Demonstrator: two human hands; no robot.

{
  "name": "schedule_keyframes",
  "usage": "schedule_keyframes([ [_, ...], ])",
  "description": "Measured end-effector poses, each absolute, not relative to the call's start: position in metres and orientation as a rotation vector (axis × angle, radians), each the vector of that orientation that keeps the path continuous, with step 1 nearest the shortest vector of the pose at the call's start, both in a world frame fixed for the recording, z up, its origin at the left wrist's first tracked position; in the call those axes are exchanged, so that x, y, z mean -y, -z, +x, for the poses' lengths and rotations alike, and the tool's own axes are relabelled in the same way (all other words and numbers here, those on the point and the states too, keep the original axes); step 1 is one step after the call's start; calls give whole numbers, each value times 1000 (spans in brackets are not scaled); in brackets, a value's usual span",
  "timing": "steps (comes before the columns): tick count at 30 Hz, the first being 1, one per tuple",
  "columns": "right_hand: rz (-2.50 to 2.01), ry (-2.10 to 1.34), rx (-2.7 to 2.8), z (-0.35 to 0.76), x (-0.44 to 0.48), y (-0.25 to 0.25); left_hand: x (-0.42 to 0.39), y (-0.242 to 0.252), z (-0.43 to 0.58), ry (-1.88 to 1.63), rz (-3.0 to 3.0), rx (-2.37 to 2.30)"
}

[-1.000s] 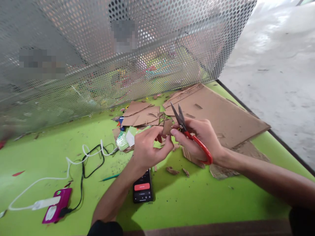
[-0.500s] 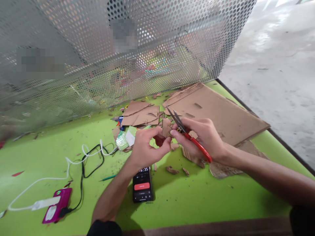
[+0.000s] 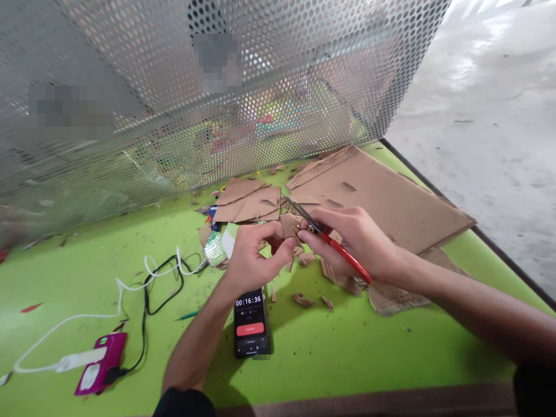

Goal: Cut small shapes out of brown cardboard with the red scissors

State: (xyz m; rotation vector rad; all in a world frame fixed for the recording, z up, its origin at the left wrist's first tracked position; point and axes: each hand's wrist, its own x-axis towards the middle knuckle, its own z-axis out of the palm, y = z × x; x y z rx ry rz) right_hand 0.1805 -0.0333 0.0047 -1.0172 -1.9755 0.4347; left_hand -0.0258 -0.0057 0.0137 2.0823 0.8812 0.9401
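Red-handled scissors (image 3: pixel 346 255) rest in my right hand (image 3: pixel 347 237), their blades pointing up and left and looking closed. A small brown cardboard piece (image 3: pixel 289 223) lies between my two hands. My left hand (image 3: pixel 259 255) has its fingers curled round the left edge of that piece, thumb below it; the fingertips are partly hidden. My right fingertips are close to its right edge. Small cardboard scraps (image 3: pixel 304 300) lie below the hands on the green table (image 3: pixel 330 359).
A large cardboard sheet (image 3: pixel 391 202) lies at the right, with smaller sheets (image 3: pixel 249 200) behind my left hand. A phone (image 3: pixel 251 324) shows a timer. Cables (image 3: pixel 147 289) and a magenta power bank (image 3: pixel 102 362) are at left. A perforated metal panel (image 3: pixel 260 75) stands behind.
The scissors have tilted further left and their blades have come together. The cardboard piece and my left hand have shifted slightly left. More scraps show beneath the piece.
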Motion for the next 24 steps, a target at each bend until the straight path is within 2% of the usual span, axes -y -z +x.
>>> schedule_keyframes([
  [13, -1140, -618, 2023, 172, 44, -10, -5, -15, -37, -1344, 1739, -989],
  [20, -1045, -689, 1661, 170, 38, 1, 4, -9, -30, -1199, 1798, -957],
  [24, -1007, -753, 1639, 172, 36, 0, 9, -7, -23, -1132, 1822, -878],
])
